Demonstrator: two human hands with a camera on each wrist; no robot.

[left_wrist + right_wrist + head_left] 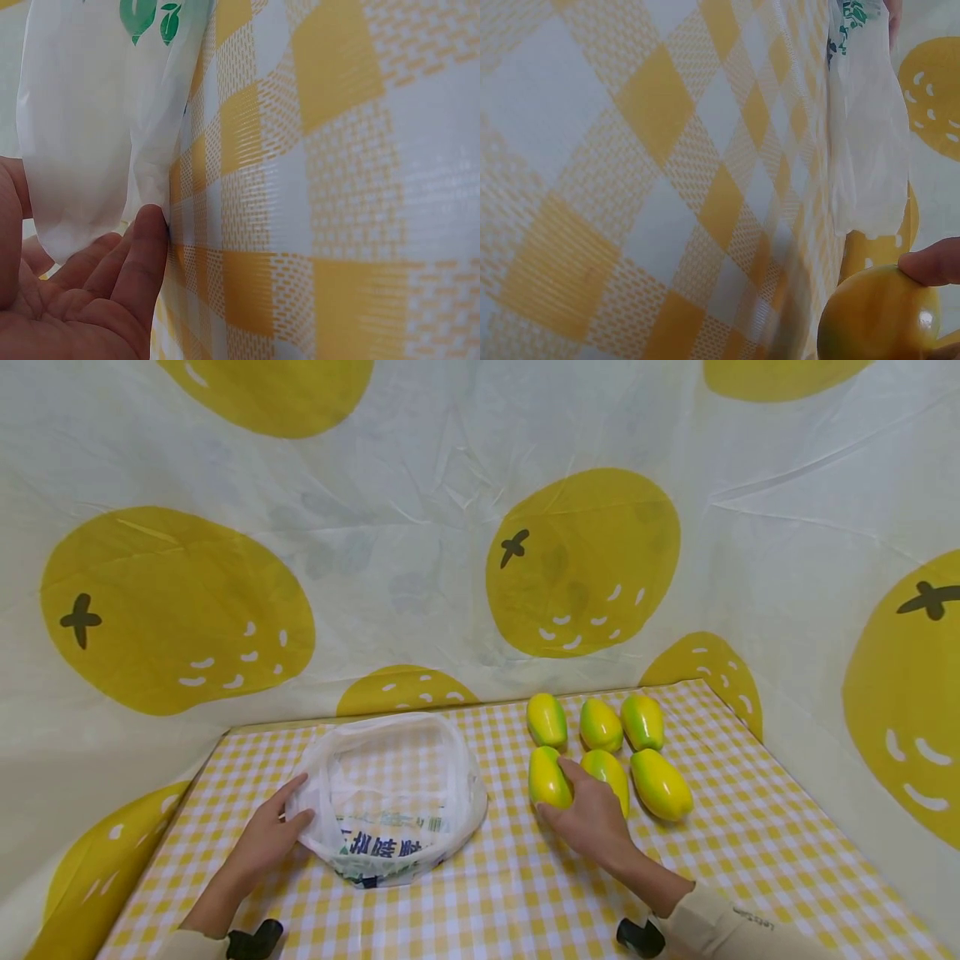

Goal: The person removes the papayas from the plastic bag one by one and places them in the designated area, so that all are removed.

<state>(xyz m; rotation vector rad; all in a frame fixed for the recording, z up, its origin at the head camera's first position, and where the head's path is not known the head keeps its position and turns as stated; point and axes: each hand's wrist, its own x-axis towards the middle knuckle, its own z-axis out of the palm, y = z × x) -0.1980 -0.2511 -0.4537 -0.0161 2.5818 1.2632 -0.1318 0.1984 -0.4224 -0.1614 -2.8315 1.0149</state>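
Note:
A white plastic bag (471,797) with dark and green print stands open-mouthed on the checked tablecloth, left of centre. My left hand (266,835) holds its left edge, the film lying between thumb and fingers (139,277). To the right, several glossy yellow-green mangoes sit in two rows. My right hand (592,818) grips the front-left mango (547,777), thumb on the near side and fingers over its right side. That same mango (874,315) shows in the right wrist view with a fingertip on it. The palm partly covers the front-middle mango (606,770).
Behind the gripped fruit are a back-left mango (547,720), a back-middle mango (600,724) and a back-right mango (642,722). The front-right mango (662,785) lies tilted. A fruit-printed curtain (420,568) borders the table's back and sides.

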